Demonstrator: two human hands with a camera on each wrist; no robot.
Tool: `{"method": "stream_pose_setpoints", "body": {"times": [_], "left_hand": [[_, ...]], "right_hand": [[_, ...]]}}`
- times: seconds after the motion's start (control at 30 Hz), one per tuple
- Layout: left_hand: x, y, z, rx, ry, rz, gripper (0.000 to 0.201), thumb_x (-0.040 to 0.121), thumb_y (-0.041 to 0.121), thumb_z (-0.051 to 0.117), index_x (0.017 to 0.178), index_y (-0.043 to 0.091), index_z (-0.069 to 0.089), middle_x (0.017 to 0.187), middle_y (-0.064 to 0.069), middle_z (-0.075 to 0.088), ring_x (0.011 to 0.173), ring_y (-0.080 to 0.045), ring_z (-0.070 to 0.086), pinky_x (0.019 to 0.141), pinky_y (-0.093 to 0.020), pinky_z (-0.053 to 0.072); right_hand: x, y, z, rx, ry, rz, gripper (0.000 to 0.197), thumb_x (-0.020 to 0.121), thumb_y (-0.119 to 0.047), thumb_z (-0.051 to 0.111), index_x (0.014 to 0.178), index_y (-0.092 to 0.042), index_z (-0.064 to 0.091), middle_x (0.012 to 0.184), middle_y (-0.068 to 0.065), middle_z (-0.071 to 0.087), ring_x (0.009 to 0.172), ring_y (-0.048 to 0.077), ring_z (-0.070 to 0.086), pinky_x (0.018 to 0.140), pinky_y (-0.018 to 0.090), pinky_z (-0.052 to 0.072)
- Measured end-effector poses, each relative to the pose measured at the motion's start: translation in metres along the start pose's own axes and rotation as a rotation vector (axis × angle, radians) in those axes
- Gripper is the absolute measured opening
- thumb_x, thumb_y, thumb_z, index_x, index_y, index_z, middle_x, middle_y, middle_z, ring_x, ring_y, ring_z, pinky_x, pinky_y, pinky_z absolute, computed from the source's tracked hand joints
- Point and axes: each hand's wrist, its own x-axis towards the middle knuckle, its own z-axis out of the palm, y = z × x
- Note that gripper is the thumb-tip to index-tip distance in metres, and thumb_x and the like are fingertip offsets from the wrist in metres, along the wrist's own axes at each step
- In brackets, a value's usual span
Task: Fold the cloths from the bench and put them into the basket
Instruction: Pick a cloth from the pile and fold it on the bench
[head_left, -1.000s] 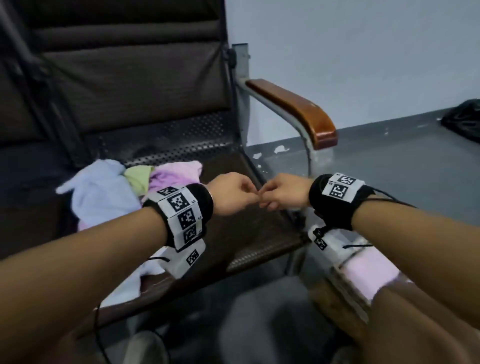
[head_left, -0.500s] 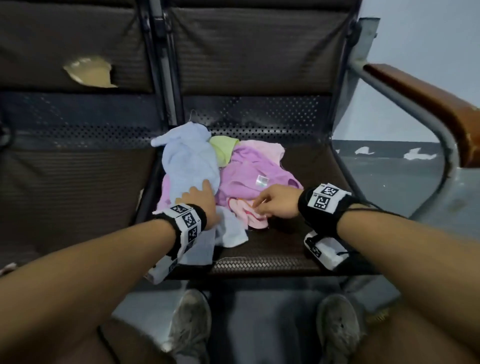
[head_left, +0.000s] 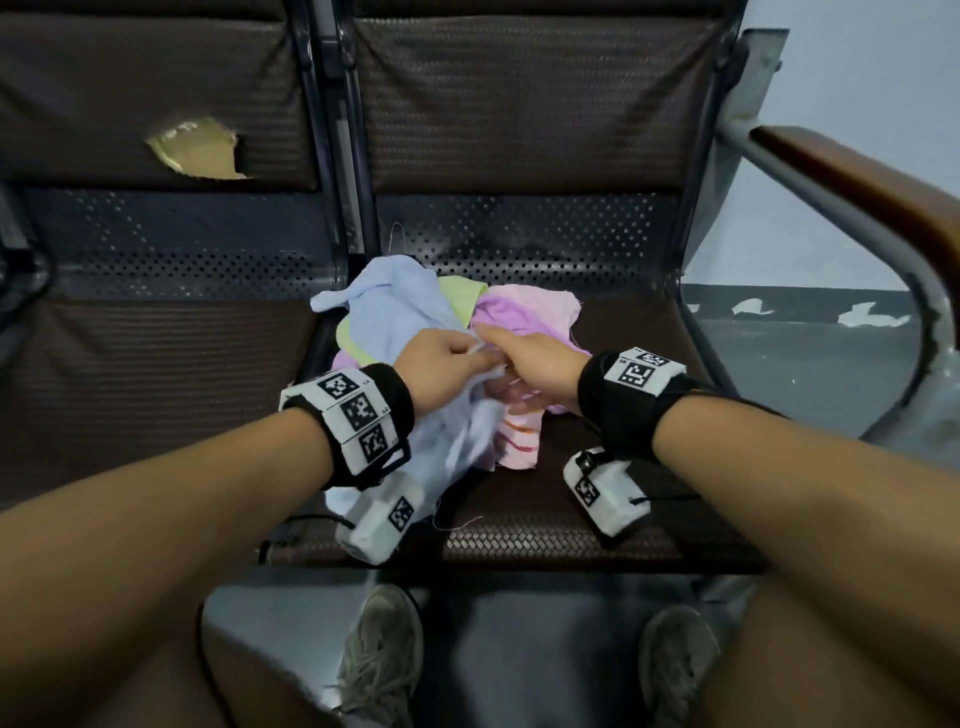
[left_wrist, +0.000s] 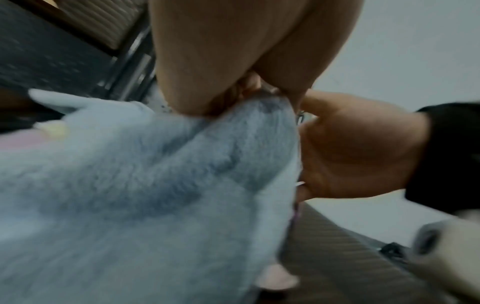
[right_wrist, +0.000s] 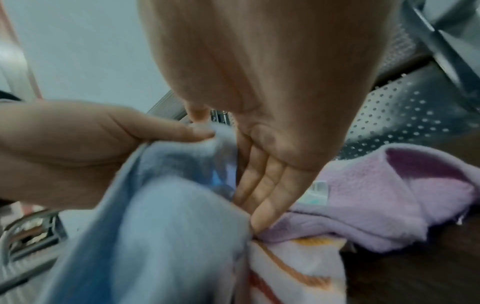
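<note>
A pile of small cloths lies on the bench seat (head_left: 623, 467). Uppermost is a light blue cloth (head_left: 395, 306), beside a green cloth (head_left: 462, 296), a purple cloth (head_left: 519, 317) and a pink striped cloth (head_left: 519, 441). My left hand (head_left: 441, 358) and right hand (head_left: 524, 358) meet over the pile. Each pinches the light blue cloth's edge, and part of that cloth hangs beneath them. The left wrist view has the left hand (left_wrist: 254, 90) gripping the light blue cloth (left_wrist: 130, 185), with the right hand (left_wrist: 350, 148) beside it. In the right wrist view the right hand (right_wrist: 249, 144) hangs over the purple cloth (right_wrist: 363, 205). No basket is in view.
The bench has a wooden armrest (head_left: 857, 192) on a metal frame at the right and a second seat to the left, whose backrest has a torn hole (head_left: 197, 150). My shoes (head_left: 384, 654) stand on the grey floor just in front of the seat edge.
The head view has swung left from the armrest to the bench. Both hands separated onto the pile, then came together again, raising the light blue cloth's edge.
</note>
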Motion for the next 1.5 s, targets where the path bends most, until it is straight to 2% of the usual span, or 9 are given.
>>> {"method": "stream_pose_setpoints", "body": {"times": [0.2, 0.33, 0.43, 0.6, 0.83, 1.0, 1.27, 1.43, 1.5], "left_hand": [[-0.010, 0.041, 0.019, -0.231, -0.227, -0.113, 0.021, 0.087, 0.006, 0.055, 0.089, -0.005, 0.073, 0.079, -0.013, 0.071, 0.070, -0.021, 0.065, 0.075, -0.035, 0.053], [0.002, 0.050, 0.007, 0.270, 0.156, 0.269, 0.018, 0.081, 0.013, 0.058, 0.098, 0.020, 0.062, 0.092, -0.001, 0.070, 0.084, -0.019, 0.066, 0.077, -0.038, 0.054], [0.018, 0.050, 0.008, 0.520, 0.069, 0.392, 0.057, 0.075, 0.027, 0.066, 0.130, 0.029, 0.049, 0.122, -0.008, 0.058, 0.111, -0.027, 0.055, 0.093, -0.042, 0.047], [0.037, 0.047, 0.014, 0.720, -0.010, 0.316, 0.042, 0.087, 0.055, 0.060, 0.072, 0.015, 0.058, 0.073, -0.007, 0.062, 0.071, -0.027, 0.057, 0.058, -0.032, 0.039], [0.032, 0.075, 0.033, 0.557, 0.082, 0.336, 0.051, 0.081, 0.057, 0.070, 0.060, 0.018, 0.044, 0.057, 0.003, 0.045, 0.053, -0.014, 0.042, 0.048, -0.032, 0.025], [0.026, 0.093, 0.053, 0.127, -0.090, 0.278, 0.029, 0.086, 0.042, 0.070, 0.072, 0.017, 0.062, 0.066, 0.006, 0.054, 0.061, -0.008, 0.048, 0.062, -0.029, 0.038], [0.022, 0.071, 0.044, 0.499, -0.196, 0.366, 0.033, 0.080, 0.006, 0.070, 0.063, 0.018, 0.045, 0.064, 0.002, 0.050, 0.059, -0.013, 0.041, 0.067, -0.029, 0.038], [0.018, 0.065, 0.046, 0.491, -0.227, 0.291, 0.019, 0.091, 0.011, 0.062, 0.107, 0.022, 0.059, 0.084, 0.001, 0.065, 0.076, -0.015, 0.057, 0.078, -0.028, 0.047], [0.017, 0.066, 0.049, 0.570, -0.228, 0.273, 0.017, 0.098, 0.012, 0.048, 0.085, 0.012, 0.060, 0.080, -0.004, 0.057, 0.080, -0.022, 0.052, 0.078, -0.033, 0.043]], "right_hand": [[-0.018, -0.005, -0.029, 0.105, 0.213, -0.216, 0.027, 0.090, 0.005, 0.045, 0.086, -0.009, 0.067, 0.082, 0.012, 0.064, 0.081, 0.028, 0.058, 0.071, 0.039, 0.047], [-0.046, -0.002, -0.054, -0.101, 0.218, -0.493, 0.042, 0.090, 0.004, 0.043, 0.096, -0.023, 0.074, 0.094, -0.003, 0.073, 0.090, 0.014, 0.064, 0.073, 0.029, 0.053], [-0.061, -0.003, -0.067, -0.372, 0.206, -0.626, 0.051, 0.086, 0.013, 0.038, 0.092, -0.026, 0.071, 0.095, -0.001, 0.072, 0.091, 0.016, 0.063, 0.084, 0.038, 0.050], [-0.085, 0.007, -0.105, -0.482, 0.547, -0.611, 0.030, 0.087, -0.003, 0.048, 0.100, -0.018, 0.070, 0.097, -0.006, 0.070, 0.095, 0.013, 0.063, 0.084, 0.030, 0.047], [-0.091, 0.031, -0.149, -0.423, 1.023, -0.343, 0.016, 0.089, -0.020, 0.059, 0.099, -0.025, 0.071, 0.094, -0.002, 0.069, 0.093, 0.022, 0.063, 0.082, 0.029, 0.047], [-0.092, 0.036, -0.152, -0.313, 1.021, -0.313, 0.019, 0.089, -0.020, 0.058, 0.100, -0.018, 0.074, 0.091, 0.002, 0.070, 0.092, 0.024, 0.065, 0.086, 0.034, 0.052], [-0.095, 0.044, -0.159, -0.280, 0.997, -0.297, 0.021, 0.094, -0.022, 0.057, 0.105, -0.014, 0.073, 0.101, 0.006, 0.072, 0.093, 0.022, 0.063, 0.084, 0.029, 0.048], [-0.097, 0.045, -0.157, -0.234, 0.908, -0.339, 0.017, 0.095, -0.024, 0.057, 0.094, -0.017, 0.072, 0.088, 0.002, 0.068, 0.082, 0.016, 0.058, 0.073, 0.025, 0.041], [-0.096, 0.044, -0.157, -0.229, 0.912, -0.324, 0.018, 0.094, -0.026, 0.057, 0.080, -0.021, 0.068, 0.074, -0.005, 0.061, 0.072, 0.014, 0.052, 0.065, 0.026, 0.039]]}}
